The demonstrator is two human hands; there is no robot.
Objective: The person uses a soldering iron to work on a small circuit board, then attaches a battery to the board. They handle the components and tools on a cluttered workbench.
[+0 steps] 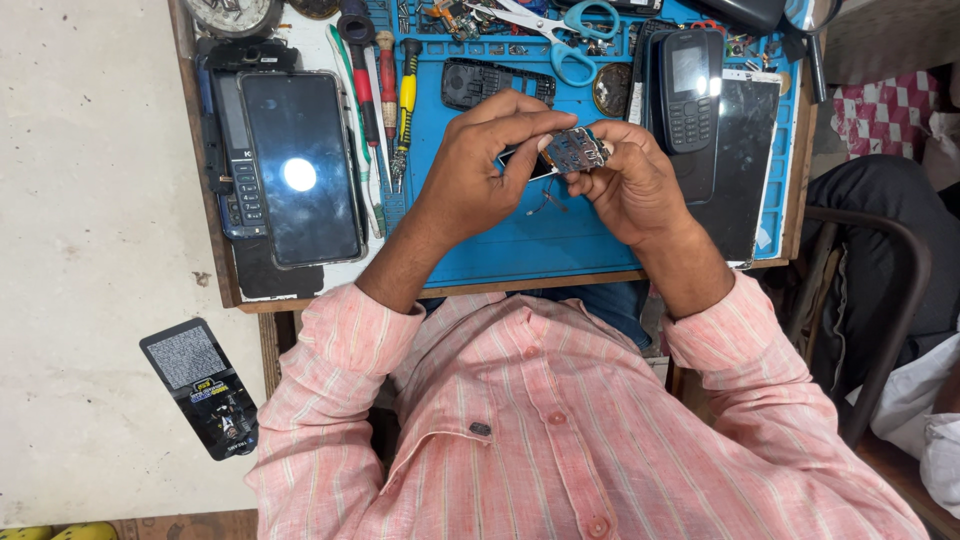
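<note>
A person in a pink striped shirt bends over a cluttered repair counter [520, 288], both hands raised just above the blue work mat [530, 240] near its front edge. Between them sits a small phone circuit board [574, 151], a flat silvery-grey piece patterned with contact pads, its long axis running roughly parallel to the counter's front edge and tilted slightly up toward the camera. The left hand [478, 165] comes in from the left side, its grip closed, thumb and forefinger pinching the board's left end, where a dark part shows beneath. The right hand [632, 185] is closed around the board's right end and underside, cradling it from below; the two hands all but touch, the right a shade nearer the board's middle. Thin loose wires [545, 200] dangle beneath the board toward the mat. Toward the counter's left edge lies a black smartphone [302, 165], screen up and catching a lamp's glare, with screwdrivers [388, 90] just beside it. At the back edge rest blue-handled scissors [560, 30] and, near the right corner, a dark keypad phone [690, 90] lying on a glass panel [745, 160]
</note>
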